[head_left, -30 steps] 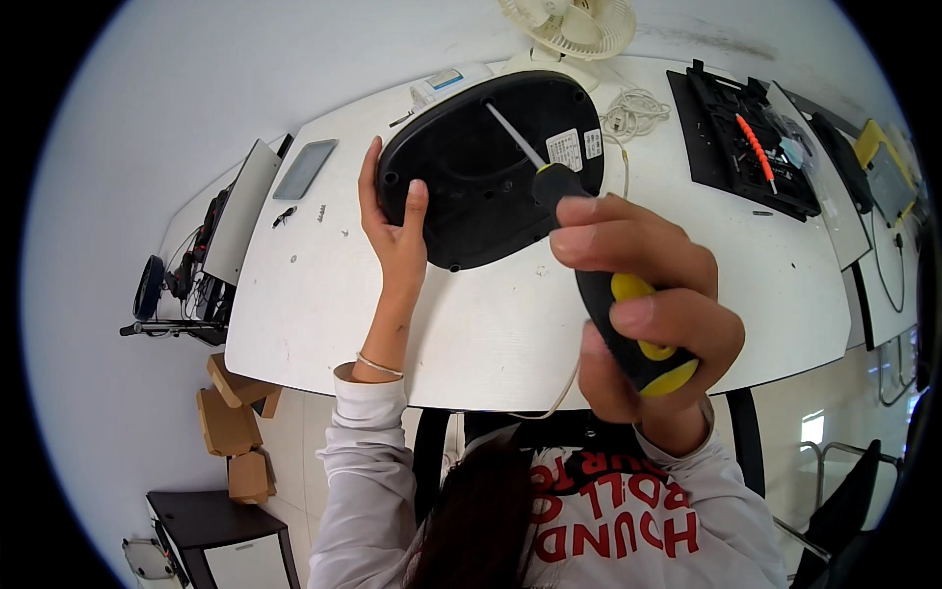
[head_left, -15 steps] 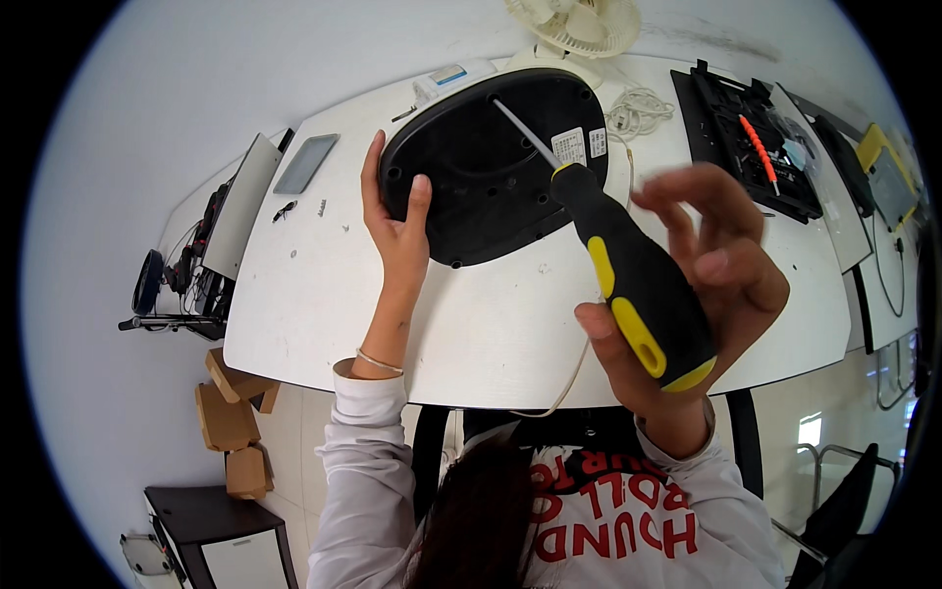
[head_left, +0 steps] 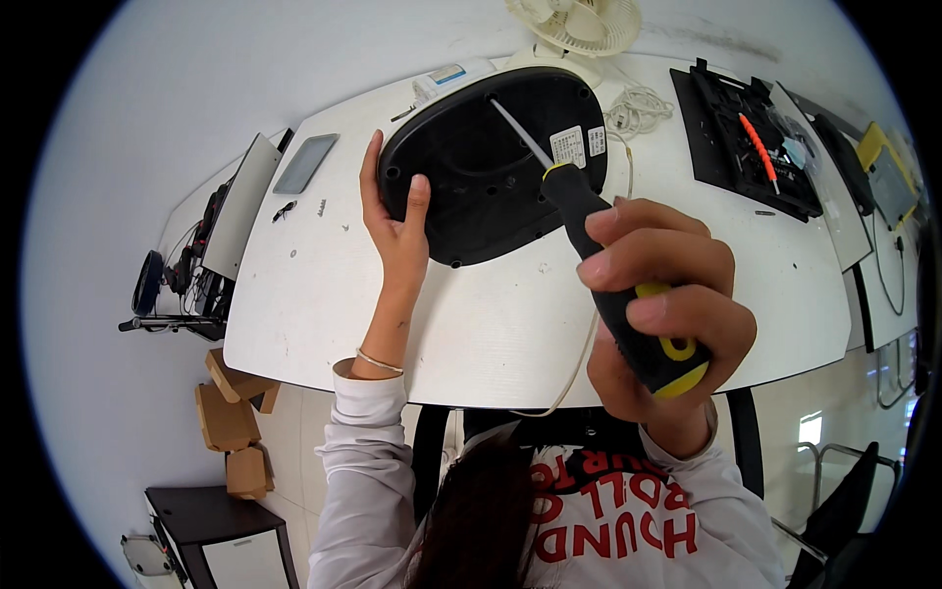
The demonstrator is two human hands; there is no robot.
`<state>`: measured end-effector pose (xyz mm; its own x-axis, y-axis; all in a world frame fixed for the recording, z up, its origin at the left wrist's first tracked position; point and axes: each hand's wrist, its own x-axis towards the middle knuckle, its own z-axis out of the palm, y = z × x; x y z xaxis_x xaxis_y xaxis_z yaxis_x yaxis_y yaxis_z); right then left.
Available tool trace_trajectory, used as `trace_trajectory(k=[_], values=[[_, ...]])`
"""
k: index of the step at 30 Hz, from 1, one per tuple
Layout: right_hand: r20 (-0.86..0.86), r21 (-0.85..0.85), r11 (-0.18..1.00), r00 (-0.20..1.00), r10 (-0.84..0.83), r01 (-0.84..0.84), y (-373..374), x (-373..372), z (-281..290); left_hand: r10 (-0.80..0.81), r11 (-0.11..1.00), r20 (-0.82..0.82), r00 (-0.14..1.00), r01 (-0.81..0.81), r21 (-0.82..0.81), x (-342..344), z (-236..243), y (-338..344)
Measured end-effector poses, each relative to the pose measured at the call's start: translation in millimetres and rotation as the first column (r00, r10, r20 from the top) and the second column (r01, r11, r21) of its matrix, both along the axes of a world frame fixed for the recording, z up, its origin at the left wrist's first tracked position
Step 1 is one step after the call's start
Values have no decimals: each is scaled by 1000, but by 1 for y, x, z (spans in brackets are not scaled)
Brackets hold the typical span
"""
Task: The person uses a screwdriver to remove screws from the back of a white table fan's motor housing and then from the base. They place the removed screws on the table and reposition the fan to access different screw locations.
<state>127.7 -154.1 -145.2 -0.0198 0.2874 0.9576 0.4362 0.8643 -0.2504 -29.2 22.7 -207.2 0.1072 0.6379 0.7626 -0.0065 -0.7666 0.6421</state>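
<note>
My left hand (head_left: 397, 211) grips the left edge of a black rounded plastic base (head_left: 461, 147), thumb on the face toward me and fingers behind. The base is tilted up above the white table, with screw holes and two white labels on its face. My right hand (head_left: 677, 294) is closed around the black and yellow handle of a screwdriver (head_left: 579, 201). Its metal shaft reaches to a hole near the base's top edge; whether a screw sits there is hidden. A pale cord (head_left: 574, 373) runs down past the table's front edge.
On the white table (head_left: 324, 324) lie a grey tray (head_left: 306, 164) and small loose screws (head_left: 322, 208) at left. A cream fan (head_left: 579, 25) and a coiled cable (head_left: 640, 110) are behind the base. An open black tool case (head_left: 751, 147) stands at right.
The fingers of my right hand were loosened from the screwdriver handle and have now wrapped around it. The handle has shifted slightly left. My left hand and the base stay about the same.
</note>
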Motion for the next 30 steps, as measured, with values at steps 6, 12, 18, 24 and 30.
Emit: trace_trajectory(k=[6,12,18,24,30], values=[[-2,21,999,999,-46,46,4,-5,-7,-11,1000,-3,1000,11,-22,3,2,-3],[47,-88,961,965,-260,263,-7,-8,-1,2,1000,17,1000,-1,-28,0,0,2],[71,-90,976,979,-191,197,-14,-3,1,-7,1000,3,1000,7,-25,1,2,0],[116,8,968,962,-249,250,-13,-4,-5,15,1000,-12,1000,-15,-7,1,1,0],[161,25,961,947,-277,277,-14,1,-6,-7,1000,9,1000,7,-21,2,2,-1]])
